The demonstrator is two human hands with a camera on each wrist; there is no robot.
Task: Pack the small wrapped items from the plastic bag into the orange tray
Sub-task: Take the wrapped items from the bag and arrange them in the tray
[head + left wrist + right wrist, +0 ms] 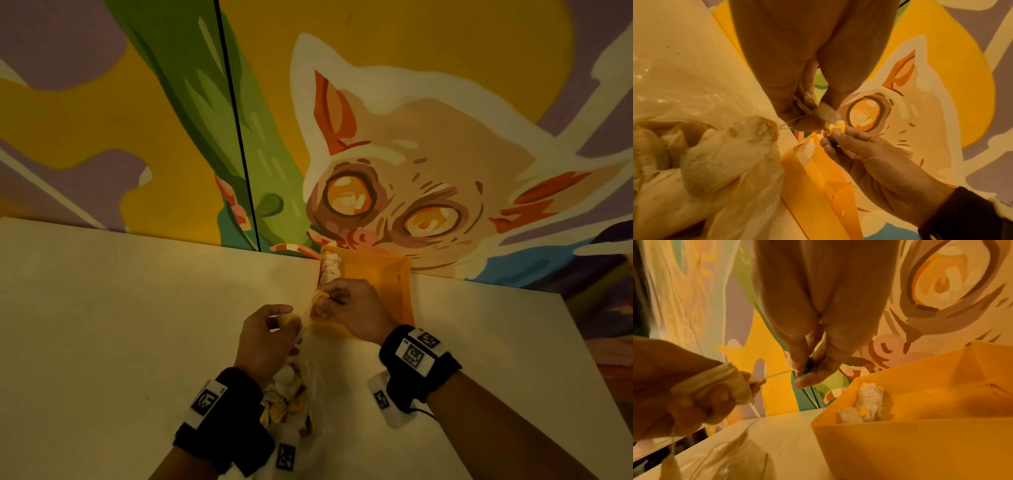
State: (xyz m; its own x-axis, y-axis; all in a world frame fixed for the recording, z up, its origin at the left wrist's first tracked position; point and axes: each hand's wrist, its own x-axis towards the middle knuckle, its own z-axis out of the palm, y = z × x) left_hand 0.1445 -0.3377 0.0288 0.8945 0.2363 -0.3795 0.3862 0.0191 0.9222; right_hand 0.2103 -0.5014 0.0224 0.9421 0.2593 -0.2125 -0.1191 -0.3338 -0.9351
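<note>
The left hand [265, 337] pinches a small wrapped item [731, 386] above the tabletop [120, 308], between the plastic bag [694, 146] and the orange tray [920, 443]. The right hand's [352, 308] fingers [807, 379] pinch a small yellow tag, seemingly joined to it by a thin string [777, 374]. That taut string may snap or snag on trailing strings, dragging out other pieces; several already lie in the tray.
</note>
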